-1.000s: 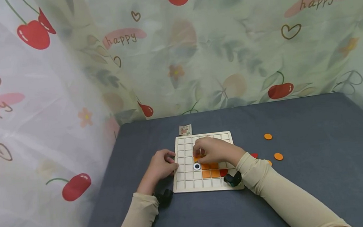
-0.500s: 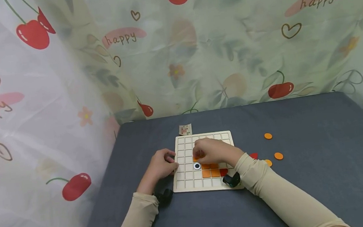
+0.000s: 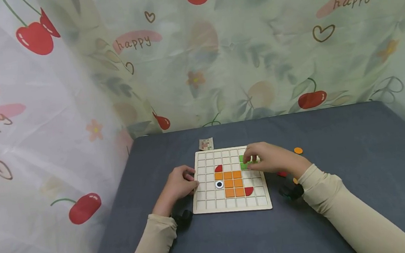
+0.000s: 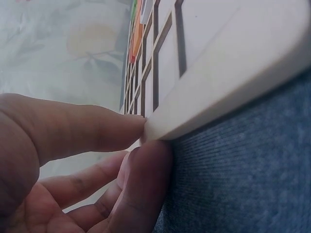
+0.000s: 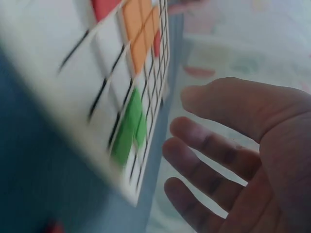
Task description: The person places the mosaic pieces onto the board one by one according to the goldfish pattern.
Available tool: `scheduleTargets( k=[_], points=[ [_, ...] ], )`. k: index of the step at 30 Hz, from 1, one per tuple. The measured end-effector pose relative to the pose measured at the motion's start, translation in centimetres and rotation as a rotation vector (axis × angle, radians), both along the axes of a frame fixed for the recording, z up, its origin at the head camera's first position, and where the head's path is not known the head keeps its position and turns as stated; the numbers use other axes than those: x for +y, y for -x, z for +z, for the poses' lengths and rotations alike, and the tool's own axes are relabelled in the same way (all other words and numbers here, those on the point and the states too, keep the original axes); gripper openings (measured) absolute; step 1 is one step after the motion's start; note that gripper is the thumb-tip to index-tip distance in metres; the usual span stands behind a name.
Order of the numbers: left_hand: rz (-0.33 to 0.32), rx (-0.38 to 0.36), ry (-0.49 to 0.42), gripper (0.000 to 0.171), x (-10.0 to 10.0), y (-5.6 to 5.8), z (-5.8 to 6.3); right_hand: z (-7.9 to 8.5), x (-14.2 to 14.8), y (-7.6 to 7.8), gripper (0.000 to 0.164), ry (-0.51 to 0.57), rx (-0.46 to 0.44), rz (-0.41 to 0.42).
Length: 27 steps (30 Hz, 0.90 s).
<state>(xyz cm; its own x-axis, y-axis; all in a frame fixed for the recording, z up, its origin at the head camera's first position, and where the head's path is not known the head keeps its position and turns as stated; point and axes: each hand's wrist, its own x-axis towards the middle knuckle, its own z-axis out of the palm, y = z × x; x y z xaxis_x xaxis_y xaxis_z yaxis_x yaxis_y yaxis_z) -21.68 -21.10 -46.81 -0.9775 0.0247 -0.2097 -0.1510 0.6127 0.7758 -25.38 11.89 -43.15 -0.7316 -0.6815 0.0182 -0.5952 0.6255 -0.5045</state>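
Observation:
A pale grid board [image 3: 209,204] lies on the dark cloth. Its squares hold several orange tiles [image 3: 233,183], a white-and-black eye tile [image 3: 219,184], a red rounded tile [image 3: 218,168] above and another at lower right. Green tiles [image 3: 243,165] sit near the upper right corner, partly hidden by my right hand [image 3: 275,160]. That hand hovers beside them with loosely bent fingers and nothing between thumb and fingertips, as the right wrist view shows. My left hand [image 3: 178,185] pinches the board's left edge between thumb and finger [image 4: 146,179].
Behind the board lies a small printed card [image 3: 206,144]. To its right, an orange disc [image 3: 298,150] and a red piece [image 3: 281,173] are on the cloth, partly covered by the right arm. A patterned curtain [image 3: 233,59] stands behind the table.
My right hand has left the board's middle and moved right to the green tiles. The upper red tile, the orange tiles and the green ones now show. My left hand stays put.

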Motion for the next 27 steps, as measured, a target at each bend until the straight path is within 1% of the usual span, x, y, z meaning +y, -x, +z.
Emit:
scheduleTargets(
  k=[4,7,12,17,24,27],
  points=[
    [0.002,-0.001,0.007,0.036,0.1,0.0,0.1,-0.1,3.6,-0.8,0.014,-0.018,-0.012,-0.061],
    [0.005,0.001,0.009,0.036,0.1,0.0,0.1,-0.5,5.6,-1.6,0.015,-0.039,-0.037,-0.097],
    [0.004,0.002,0.006,0.037,0.2,-0.1,0.1,-1.3,7.7,-2.7,0.012,-0.063,-0.029,-0.081],
    [0.003,-0.006,-0.008,0.037,0.1,-0.2,0.1,-1.7,8.2,-3.2,0.011,-0.097,-0.015,-0.105],
    [0.007,-0.004,-0.012,0.037,0.1,-0.2,0.3,-1.5,8.5,-3.7,0.028,-0.094,-0.043,-0.115],
    [0.011,-0.008,-0.013,0.037,0.1,-0.1,0.1,-1.6,8.6,-3.9,0.023,-0.099,-0.053,-0.129]
  ],
)
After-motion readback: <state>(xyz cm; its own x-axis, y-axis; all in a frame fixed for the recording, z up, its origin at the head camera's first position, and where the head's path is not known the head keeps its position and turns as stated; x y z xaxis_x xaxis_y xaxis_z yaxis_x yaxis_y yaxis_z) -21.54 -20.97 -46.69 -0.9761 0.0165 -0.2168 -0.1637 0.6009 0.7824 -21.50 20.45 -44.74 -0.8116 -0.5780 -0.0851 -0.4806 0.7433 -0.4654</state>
